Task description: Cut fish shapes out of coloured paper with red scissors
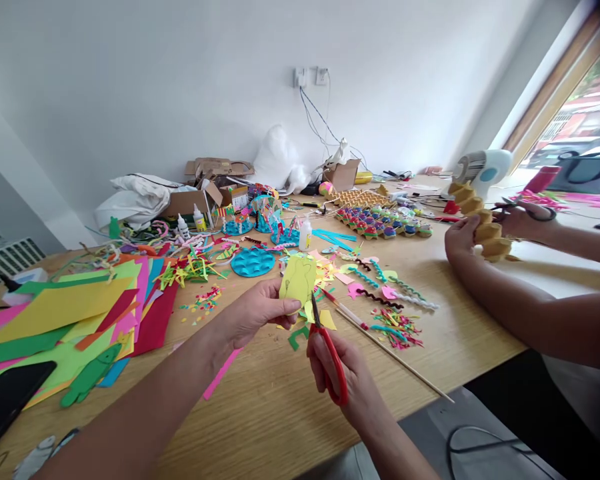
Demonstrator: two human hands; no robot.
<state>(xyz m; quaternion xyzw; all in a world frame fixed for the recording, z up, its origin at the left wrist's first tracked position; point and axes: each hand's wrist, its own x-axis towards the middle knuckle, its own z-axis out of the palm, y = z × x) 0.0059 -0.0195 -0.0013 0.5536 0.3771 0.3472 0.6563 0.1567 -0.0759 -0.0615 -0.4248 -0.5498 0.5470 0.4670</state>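
Observation:
My left hand (263, 305) pinches a small piece of yellow paper (296, 279) by its lower left corner, thumb on top. A shape is drawn on the paper in dark outline. In my right hand (347, 367) is a pair of scissors (338, 383) with red handles, its dark blades pointing up at the paper's lower right edge. Whether the blades touch the paper I cannot tell. Under and behind the paper lie yellow paper offcuts (327, 320) and a green paper scrap (299, 338). A long thin wooden stick (405, 360) lies beside my right hand.
Coloured paper sheets (95, 300) and a black phone (13, 403) lie at left. Behind are a blue scalloped disc (253, 262), a glue bottle (305, 235) and painted egg cartons (375, 222). At right, a co-worker's hands (463, 237) hold a carton strip (493, 241) and scissors (535, 211).

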